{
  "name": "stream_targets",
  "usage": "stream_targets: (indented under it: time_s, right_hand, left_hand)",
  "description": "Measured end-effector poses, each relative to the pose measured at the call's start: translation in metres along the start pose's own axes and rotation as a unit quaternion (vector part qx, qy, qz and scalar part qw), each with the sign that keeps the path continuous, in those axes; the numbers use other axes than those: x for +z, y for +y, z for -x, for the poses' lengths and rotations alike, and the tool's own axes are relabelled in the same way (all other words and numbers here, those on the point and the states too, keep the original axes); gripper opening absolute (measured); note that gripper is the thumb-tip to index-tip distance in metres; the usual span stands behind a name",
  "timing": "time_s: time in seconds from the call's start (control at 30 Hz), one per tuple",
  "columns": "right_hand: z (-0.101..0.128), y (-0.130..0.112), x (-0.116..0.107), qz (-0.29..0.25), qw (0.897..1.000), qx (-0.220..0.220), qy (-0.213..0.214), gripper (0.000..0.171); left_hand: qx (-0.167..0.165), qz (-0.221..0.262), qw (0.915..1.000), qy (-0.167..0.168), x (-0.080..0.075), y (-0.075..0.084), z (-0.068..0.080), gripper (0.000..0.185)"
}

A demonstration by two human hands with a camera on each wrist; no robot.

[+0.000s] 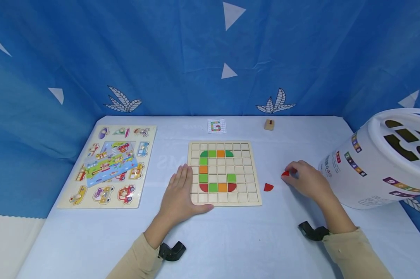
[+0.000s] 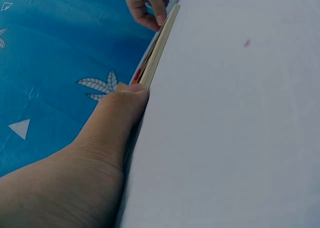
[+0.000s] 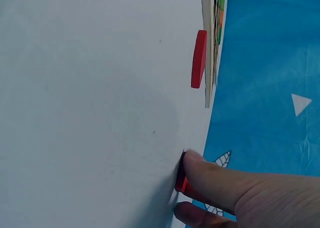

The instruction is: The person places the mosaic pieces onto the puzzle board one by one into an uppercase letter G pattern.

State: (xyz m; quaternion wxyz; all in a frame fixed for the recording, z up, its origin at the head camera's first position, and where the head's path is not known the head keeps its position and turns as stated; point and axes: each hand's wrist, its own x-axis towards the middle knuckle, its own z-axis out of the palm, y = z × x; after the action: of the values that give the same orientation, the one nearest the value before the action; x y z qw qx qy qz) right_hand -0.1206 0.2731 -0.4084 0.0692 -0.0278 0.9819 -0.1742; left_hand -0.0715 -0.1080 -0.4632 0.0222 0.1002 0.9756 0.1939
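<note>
My left hand (image 1: pixel 180 193) lies flat, steadying the grid board (image 1: pixel 224 173), while my right hand (image 1: pixel 305 179) pinches a red piece (image 1: pixel 285 174) on the table (image 1: pixel 231 240) at the board's three o'clock; lifting it to an empty cell seems next.

The head camera looks forward and down over the table (image 1: pixel 231 240), with the grid board (image 1: pixel 225 173) at its centre. The left wrist camera sits low and close at the board's (image 2: pixel 161 45) edge, skimming the table. The right wrist camera, equally close, sees the same board (image 3: pixel 209 47) edge-on.
</note>
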Motion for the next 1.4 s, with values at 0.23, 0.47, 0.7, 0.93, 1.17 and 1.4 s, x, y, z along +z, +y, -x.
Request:
stream_targets:
  time_s: [0.23,0.47,0.7,0.93,1.17,1.4]
  right_hand:
    - [0.0024,-0.0004,-0.0026,0.001,1.000,-0.019,-0.017,0.034]
    - [0.0031,0.0021,-0.0023,0.016,0.999,-0.032,-0.004,0.030]
    - [0.0013,0.0048,0.0006,0.000,1.000,-0.024,0.003,0.025]
    - [-0.0001,0.0049,0.0011,-0.020,1.000,-0.018,-0.007,0.025]
    - [-0.0002,0.0067,0.0018,-0.047,0.999,-0.024,-0.012,0.023]
    - [0.0002,0.0057,0.0010,-0.055,0.998,-0.023,-0.004,0.023]
  left_hand:
    - [0.000,0.001,1.0000,0.000,-0.0004,0.0002,0.0001,0.136]
    - [0.000,0.003,1.0000,-0.001,-0.0005,0.0006,-0.0003,0.135]
    - [-0.001,0.005,1.0000,-0.002,-0.0008,0.0005,-0.0002,0.136]
    - [0.000,0.004,1.0000,-0.001,-0.0006,0.0003,0.0001,0.136]
    - [0.002,0.000,1.0000,-0.001,-0.0006,0.0000,0.0006,0.136]
    - [0.006,-0.003,0.9999,0.008,-0.0004,-0.0004,0.0004,0.137]
